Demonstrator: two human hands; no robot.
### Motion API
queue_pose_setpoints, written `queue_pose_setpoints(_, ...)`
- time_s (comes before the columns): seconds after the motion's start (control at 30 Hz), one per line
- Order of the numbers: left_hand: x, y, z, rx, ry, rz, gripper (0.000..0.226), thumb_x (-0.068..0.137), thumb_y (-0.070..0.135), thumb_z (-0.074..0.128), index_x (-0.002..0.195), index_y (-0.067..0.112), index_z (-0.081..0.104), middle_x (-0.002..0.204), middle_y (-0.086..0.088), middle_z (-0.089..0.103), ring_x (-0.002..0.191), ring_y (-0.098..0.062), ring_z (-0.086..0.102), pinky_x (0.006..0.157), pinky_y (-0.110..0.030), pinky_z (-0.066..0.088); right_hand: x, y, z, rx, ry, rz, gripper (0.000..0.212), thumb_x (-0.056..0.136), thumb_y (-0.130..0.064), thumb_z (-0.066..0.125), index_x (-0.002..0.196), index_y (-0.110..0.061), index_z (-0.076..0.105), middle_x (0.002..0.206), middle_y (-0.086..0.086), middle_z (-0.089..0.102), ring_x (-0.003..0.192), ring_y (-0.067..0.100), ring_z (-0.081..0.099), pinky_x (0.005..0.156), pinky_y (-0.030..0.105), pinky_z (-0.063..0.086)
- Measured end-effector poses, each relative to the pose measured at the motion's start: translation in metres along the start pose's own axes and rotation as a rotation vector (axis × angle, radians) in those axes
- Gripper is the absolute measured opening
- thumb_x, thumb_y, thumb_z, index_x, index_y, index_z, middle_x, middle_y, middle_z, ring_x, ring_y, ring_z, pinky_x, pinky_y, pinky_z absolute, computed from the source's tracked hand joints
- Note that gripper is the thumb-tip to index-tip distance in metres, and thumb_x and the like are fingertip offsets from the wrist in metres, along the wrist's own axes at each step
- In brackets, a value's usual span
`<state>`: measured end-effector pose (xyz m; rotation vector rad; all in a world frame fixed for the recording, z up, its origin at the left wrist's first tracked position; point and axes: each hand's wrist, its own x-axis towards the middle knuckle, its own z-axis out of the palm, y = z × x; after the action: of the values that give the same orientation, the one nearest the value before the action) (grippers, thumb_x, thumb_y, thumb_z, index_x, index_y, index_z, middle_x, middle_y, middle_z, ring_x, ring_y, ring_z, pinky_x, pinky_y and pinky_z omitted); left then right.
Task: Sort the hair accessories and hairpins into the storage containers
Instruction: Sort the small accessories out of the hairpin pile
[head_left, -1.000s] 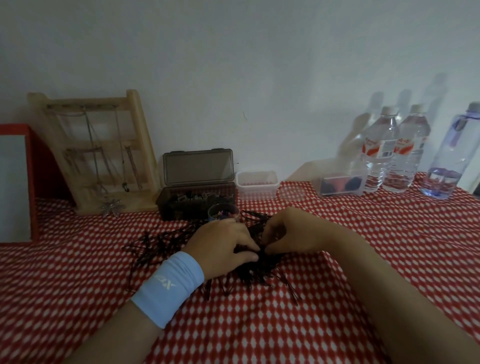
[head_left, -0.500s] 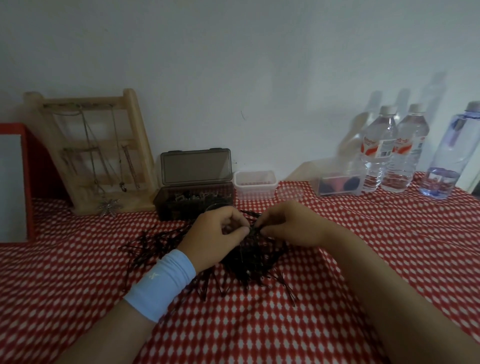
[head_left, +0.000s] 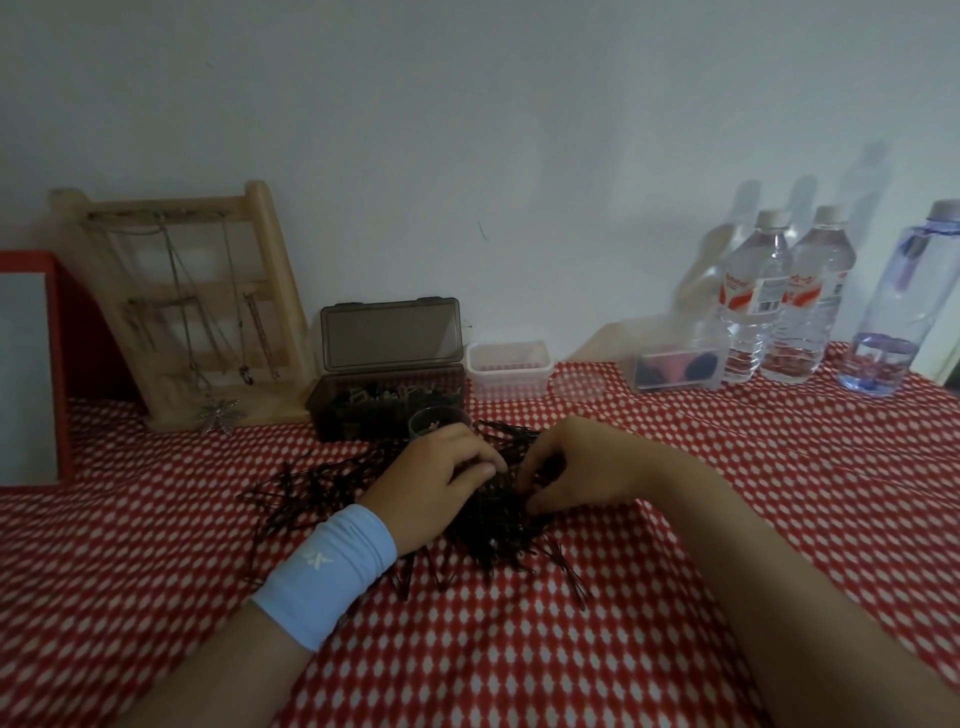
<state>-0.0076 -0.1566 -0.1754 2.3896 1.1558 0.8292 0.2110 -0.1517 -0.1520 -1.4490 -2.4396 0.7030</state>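
Half a second before, both hands had been raised a little off the hairpins (head_left: 496, 535), fingertips meeting over them. By this moment they had dropped back into the heap, which lay on the table (head_left: 519, 654) just in front of the dark box (head_left: 387, 410). That read as another gathering pass, with no handful yet carried off. The sorting looked early, since most pins were loose in front of the box, some strewn to its front-left.

The left hand (head_left: 434, 486), in front of the box, had its fingers bent down onto the top of the heap. Whether it had actually caught any pins could not be told. The right hand (head_left: 584, 470), to the box's front-right, had fingers and thumb curled in around a clump of pins, seemingly pinching them. A small round cup (head_left: 439, 417) stood against the box's front, just behind the left hand.
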Motion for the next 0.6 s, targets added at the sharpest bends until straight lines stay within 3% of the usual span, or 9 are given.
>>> queue_pose_setpoints(0.13, 0.003, 0.001, -0.01, -0.021, 0.083, 0.015, 0.014, 0.093, 0.019, 0.062, 0.098, 0.026, 0.074, 0.093, 0.017, 0.061, 0.092, 0.005, 0.057, 0.08, -0.007, 0.042, 0.004, 0.004, 0.003, -0.004, 0.043, 0.009, 0.015, 0.086, -0.028, 0.076, 0.1, -0.032, 0.078, 0.091, -0.026, 0.069, 0.084, -0.01, 0.062, 0.078, 0.01, 0.046)
queue_pose_setpoints(0.33, 0.018, -0.007, -0.042, -0.088, 0.242, -0.099, 0.012, 0.092, 0.02, 0.064, 0.094, 0.026, 0.074, 0.095, 0.019, 0.068, 0.09, 0.008, 0.06, 0.081, -0.009, 0.045, 0.017, -0.011, -0.006, 0.055, 0.28, -0.005, 0.013, 0.093, -0.031, 0.068, 0.103, -0.028, 0.075, 0.093, -0.021, 0.069, 0.086, -0.006, 0.062, 0.08, 0.012, 0.045)
queue_pose_setpoints(0.47, 0.034, -0.022, -0.057, 0.078, 0.129, -0.198, 0.011, 0.091, 0.024, 0.065, 0.097, 0.028, 0.074, 0.093, 0.018, 0.067, 0.083, 0.005, 0.058, 0.078, -0.015, 0.044, 0.046, -0.035, -0.018, 0.085, 0.392, -0.061, 0.011, 0.091, -0.027, 0.071, 0.098, -0.024, 0.078, 0.094, -0.013, 0.072, 0.086, -0.001, 0.063, 0.083, 0.018, 0.05)
queue_pose_setpoints(0.6, 0.041, -0.035, -0.065, 0.15, 0.065, -0.265, 0.009, 0.091, 0.031, 0.062, 0.094, 0.033, 0.071, 0.094, 0.016, 0.067, 0.088, -0.002, 0.06, 0.08, -0.021, 0.046, 0.073, -0.045, -0.018, 0.007, 0.306, -0.055, 0.015, 0.091, -0.026, 0.071, 0.103, -0.021, 0.079, 0.099, -0.007, 0.074, 0.089, 0.006, 0.065, 0.086, 0.025, 0.053)
